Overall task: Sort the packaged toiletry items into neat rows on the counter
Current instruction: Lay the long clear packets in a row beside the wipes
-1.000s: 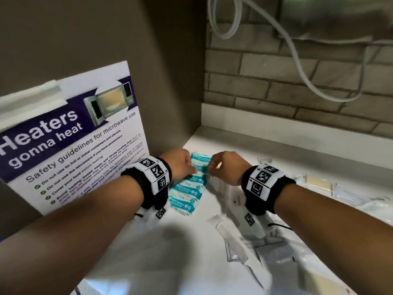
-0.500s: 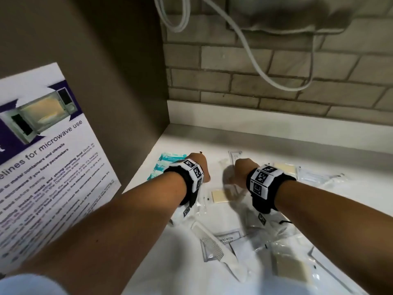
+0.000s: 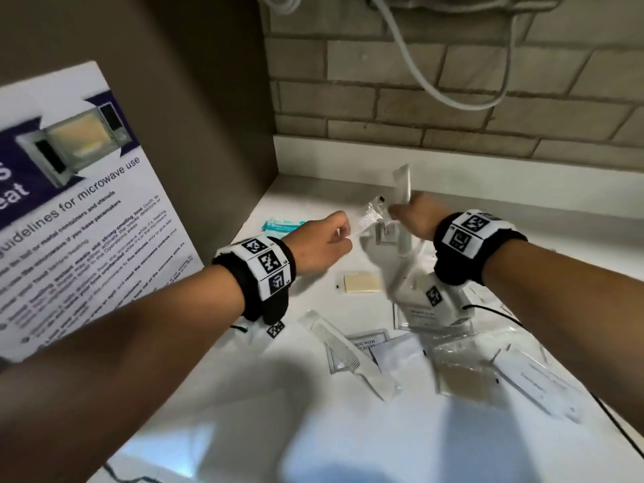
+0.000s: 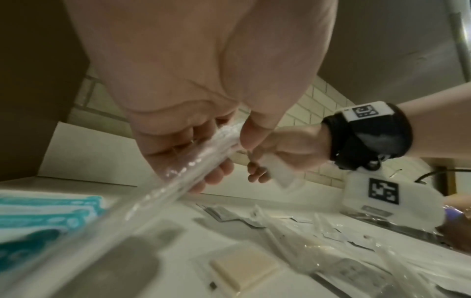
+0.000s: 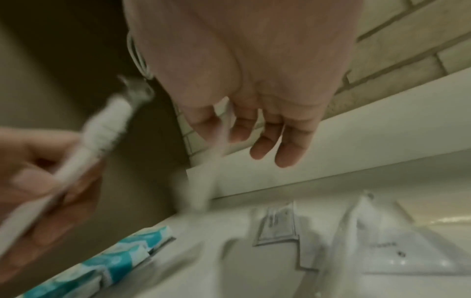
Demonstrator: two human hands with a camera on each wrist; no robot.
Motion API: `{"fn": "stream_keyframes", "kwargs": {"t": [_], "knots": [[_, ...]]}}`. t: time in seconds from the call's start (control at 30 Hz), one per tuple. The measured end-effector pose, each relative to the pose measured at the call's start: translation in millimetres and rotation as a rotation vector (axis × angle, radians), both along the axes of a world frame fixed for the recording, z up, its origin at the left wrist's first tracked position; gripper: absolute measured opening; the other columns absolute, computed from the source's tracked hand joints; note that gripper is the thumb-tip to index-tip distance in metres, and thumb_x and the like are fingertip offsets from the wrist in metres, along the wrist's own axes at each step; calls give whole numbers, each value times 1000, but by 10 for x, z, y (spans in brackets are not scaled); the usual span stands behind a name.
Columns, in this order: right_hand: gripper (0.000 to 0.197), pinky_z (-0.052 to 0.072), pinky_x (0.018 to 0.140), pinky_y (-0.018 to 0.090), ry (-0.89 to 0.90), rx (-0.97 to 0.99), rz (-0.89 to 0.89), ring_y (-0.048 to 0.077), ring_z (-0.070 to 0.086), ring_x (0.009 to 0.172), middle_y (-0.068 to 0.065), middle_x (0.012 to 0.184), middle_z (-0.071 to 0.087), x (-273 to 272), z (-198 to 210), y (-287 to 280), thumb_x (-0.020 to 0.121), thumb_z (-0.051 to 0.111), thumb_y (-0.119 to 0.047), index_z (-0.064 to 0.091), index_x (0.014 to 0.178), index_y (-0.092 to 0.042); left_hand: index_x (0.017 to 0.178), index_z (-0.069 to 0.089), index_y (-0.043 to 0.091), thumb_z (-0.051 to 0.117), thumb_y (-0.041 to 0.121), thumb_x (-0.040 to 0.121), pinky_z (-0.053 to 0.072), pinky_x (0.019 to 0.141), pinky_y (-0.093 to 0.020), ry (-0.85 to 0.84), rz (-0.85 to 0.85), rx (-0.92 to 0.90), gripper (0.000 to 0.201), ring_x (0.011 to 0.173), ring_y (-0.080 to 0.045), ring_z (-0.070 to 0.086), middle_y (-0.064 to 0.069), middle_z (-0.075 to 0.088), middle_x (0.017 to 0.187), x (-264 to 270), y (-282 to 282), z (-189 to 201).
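Both hands are raised above the white counter (image 3: 244, 413) near its back corner. My left hand (image 3: 343, 235) pinches a clear-wrapped toothbrush (image 3: 368, 217) by its handle, bristles pointing right; the left wrist view shows thumb and fingers curled round the toothbrush (image 4: 224, 145). My right hand (image 3: 400, 212) grips a wrapped white comb (image 3: 401, 184) that sticks up past the knuckles, blurred in the right wrist view. A row of teal packets (image 3: 278, 225) lies by the left wall, below the left hand.
On the counter lie a cream soap bar (image 3: 360, 283), another wrapped comb (image 3: 345, 350), flat sachets (image 3: 369, 343), a wrapped soap (image 3: 467, 381) and a long white packet (image 3: 543, 385). A microwave poster (image 3: 69, 203) leans at the left. A white cable (image 3: 453, 95) hangs on the brick wall.
Both hands have risen off the counter. The left now holds a wrapped toothbrush and the right a wrapped comb; half a second ago both were down among the packets.
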State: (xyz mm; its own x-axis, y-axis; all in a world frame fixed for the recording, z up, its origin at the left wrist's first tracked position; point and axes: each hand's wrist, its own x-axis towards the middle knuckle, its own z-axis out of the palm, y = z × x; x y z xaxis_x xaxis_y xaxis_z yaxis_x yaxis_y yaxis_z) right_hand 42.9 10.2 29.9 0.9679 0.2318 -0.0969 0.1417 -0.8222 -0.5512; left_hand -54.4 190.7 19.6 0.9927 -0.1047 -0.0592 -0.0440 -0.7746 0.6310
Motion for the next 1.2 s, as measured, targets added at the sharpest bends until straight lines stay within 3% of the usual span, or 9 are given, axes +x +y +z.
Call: {"fn": "stream_keyframes", "kwargs": {"t": [0.07, 0.17, 0.33, 0.43, 0.57, 0.7, 0.77, 0.93, 1.2], "knots": [[16, 47, 71, 35, 33, 68, 40, 32, 63, 77, 8, 74, 62, -184, 106, -48, 88, 55, -24, 56, 77, -13, 96, 44, 18, 49, 27, 94, 36, 61, -26, -35, 69, -6, 10, 69, -15, 48, 8, 51, 77, -41, 66, -24], [7, 53, 56, 31, 188, 47, 190, 20, 63, 58, 8, 76, 63, -578, 99, -42, 88, 53, -10, 47, 91, -11, 97, 48, 16, 52, 26, 91, 44, 67, -30, -98, 221, -55, 12, 74, -23, 57, 0, 60, 84, -73, 229, 13], [46, 42, 66, 27, 234, -304, 461, 12, 55, 78, -4, 92, 59, -1357, -154, 152, 77, 64, -57, 48, 103, -23, 78, 46, 20, 57, 23, 92, 52, 68, -30, -215, 290, -170, 18, 67, -18, 67, 3, 56, 70, -75, 406, 244], [49, 41, 70, 27, 194, -468, 505, 17, 54, 81, -3, 89, 59, -1604, -257, 247, 73, 71, -58, 54, 97, -19, 81, 48, 18, 58, 26, 90, 57, 77, -45, -236, 272, -232, 15, 77, -29, 71, -9, 65, 82, -72, 369, 356], [40, 51, 77, 32, 194, -426, 454, 20, 61, 85, 4, 95, 67, -1597, -331, 256, 72, 78, -37, 63, 97, -10, 97, 55, 8, 57, 22, 92, 58, 75, -46, -199, 237, -255, 15, 70, -29, 68, -10, 65, 80, -87, 214, 322], [28, 44, 62, 23, 145, -301, 431, 17, 57, 81, -6, 82, 59, -1608, -372, 164, 70, 79, -22, 54, 82, -23, 85, 56, 19, 61, 22, 90, 55, 67, -37, -174, 203, -230, 9, 62, -21, 63, 5, 54, 68, -57, 8, 181], [31, 35, 53, 20, 106, -244, 390, 17, 54, 78, -9, 74, 52, -1582, -372, 40, 72, 76, -22, 44, 71, -26, 89, 59, 13, 64, 25, 88, 56, 69, -41, -164, 202, -240, 13, 65, -27, 66, 4, 54, 68, 15, -108, 129], [29, 39, 64, 24, 160, -246, 245, 19, 53, 78, -7, 72, 50, -1374, -107, -593, 84, 66, -30, 43, 66, -24, 73, 54, 16, 68, 26, 86, 60, 68, -42, -159, 180, -257, 21, 61, -24, 59, 3, 48, 56, 311, -555, 114], [26, 35, 50, 24, 111, -91, -65, 12, 49, 56, -1, 67, 54, -910, 217, -1700, 87, 66, -26, 47, 72, -16, 81, 61, 15, 66, 36, 87, 49, 77, -31, -80, 56, 30, 23, 78, -22, 57, -4, 62, 81, 704, -1399, -109]]}}
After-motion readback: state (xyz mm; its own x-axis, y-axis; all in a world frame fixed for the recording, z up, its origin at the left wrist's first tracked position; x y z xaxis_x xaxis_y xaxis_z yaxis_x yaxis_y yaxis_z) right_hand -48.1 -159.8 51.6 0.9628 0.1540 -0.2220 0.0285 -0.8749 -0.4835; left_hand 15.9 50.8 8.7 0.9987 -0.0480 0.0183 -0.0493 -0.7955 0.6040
